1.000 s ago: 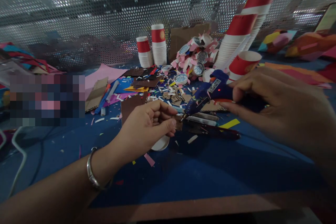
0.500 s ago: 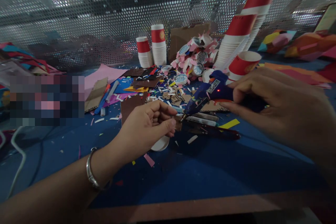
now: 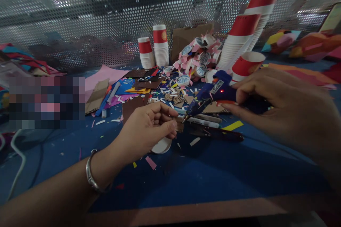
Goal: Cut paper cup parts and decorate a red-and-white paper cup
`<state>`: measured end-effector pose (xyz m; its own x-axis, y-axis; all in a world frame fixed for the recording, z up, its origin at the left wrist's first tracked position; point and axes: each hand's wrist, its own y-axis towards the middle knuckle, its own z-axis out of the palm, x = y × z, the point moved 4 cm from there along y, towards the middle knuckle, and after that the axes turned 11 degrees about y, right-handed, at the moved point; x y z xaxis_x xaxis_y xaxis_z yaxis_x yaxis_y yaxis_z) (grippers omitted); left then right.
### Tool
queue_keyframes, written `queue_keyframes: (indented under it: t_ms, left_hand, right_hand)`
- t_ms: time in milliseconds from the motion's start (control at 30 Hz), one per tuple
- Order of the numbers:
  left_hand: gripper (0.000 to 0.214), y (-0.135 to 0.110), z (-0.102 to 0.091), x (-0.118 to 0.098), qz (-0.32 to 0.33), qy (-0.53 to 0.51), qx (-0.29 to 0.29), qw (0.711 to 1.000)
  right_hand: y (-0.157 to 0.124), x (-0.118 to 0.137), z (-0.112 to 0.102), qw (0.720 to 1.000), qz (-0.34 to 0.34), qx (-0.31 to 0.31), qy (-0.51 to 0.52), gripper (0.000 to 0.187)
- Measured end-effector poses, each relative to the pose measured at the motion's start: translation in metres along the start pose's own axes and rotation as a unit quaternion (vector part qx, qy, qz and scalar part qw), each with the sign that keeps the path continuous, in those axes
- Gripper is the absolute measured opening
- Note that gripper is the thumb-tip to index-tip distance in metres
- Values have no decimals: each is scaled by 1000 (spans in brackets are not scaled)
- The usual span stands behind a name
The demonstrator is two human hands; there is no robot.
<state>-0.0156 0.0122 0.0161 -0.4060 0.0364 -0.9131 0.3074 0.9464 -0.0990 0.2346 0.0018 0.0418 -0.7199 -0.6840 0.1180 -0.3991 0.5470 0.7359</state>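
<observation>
Between thumb and fingers, my left hand [image 3: 149, 127] pinches a small piece of brown cardboard [image 3: 180, 125]. My right hand [image 3: 282, 106] grips a blue hot glue gun [image 3: 210, 94] whose red light is lit. The gun points down and to the left, its metal nozzle at the cardboard piece; whether they touch I cannot tell. Beneath my left hand lies a white round lid or shallow cup piece [image 3: 162, 146], partly hidden. Markers [image 3: 205, 122] and a dark red-handled tool, apparently scissors [image 3: 229, 134], lie behind and below the gun.
Stacks of red-and-white paper cups [image 3: 160, 46] stand at the back, taller ones [image 3: 237, 39] to the right. Between them is a heap of white discs with pink tabs [image 3: 199, 58]. Paper scraps litter the blue table [image 3: 202, 177]. A white cable [image 3: 20, 163] runs at left.
My left hand has shifted very slightly left with the cardboard piece. The glue gun and my right hand have hardly moved.
</observation>
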Motion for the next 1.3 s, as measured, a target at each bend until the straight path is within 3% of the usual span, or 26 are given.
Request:
queue_keyframes:
  t_ms: [533, 667, 767, 1000, 1100, 1200, 1300]
  left_hand:
    - [27, 1, -3, 4, -16, -178, -49, 983]
    - [26, 1, -7, 0, 25, -191, -75, 978]
    - [28, 2, -11, -1, 39, -184, -108, 976]
    - [26, -1, -19, 0, 43, -182, -139, 972]
    - [27, -3, -18, -1, 52, -179, -128, 974]
    - [27, -2, -19, -1, 53, -184, -128, 973]
    - [26, 1, -22, 1, 47, -188, -143, 971]
  right_hand:
    - [2, 0, -5, 999, 21, -35, -17, 20]
    - [1, -9, -5, 997, 59, -48, -9, 21]
    - [-1, -24, -5, 991, 124, -56, -16, 24]
    - [-10, -62, 4, 957, 281, 44, -65, 30]
    - [-14, -69, 12, 933, 330, 123, -69, 30]
    - [-20, -71, 18, 912, 350, 200, -78, 32]
    - [-20, -64, 18, 929, 313, 169, -101, 33]
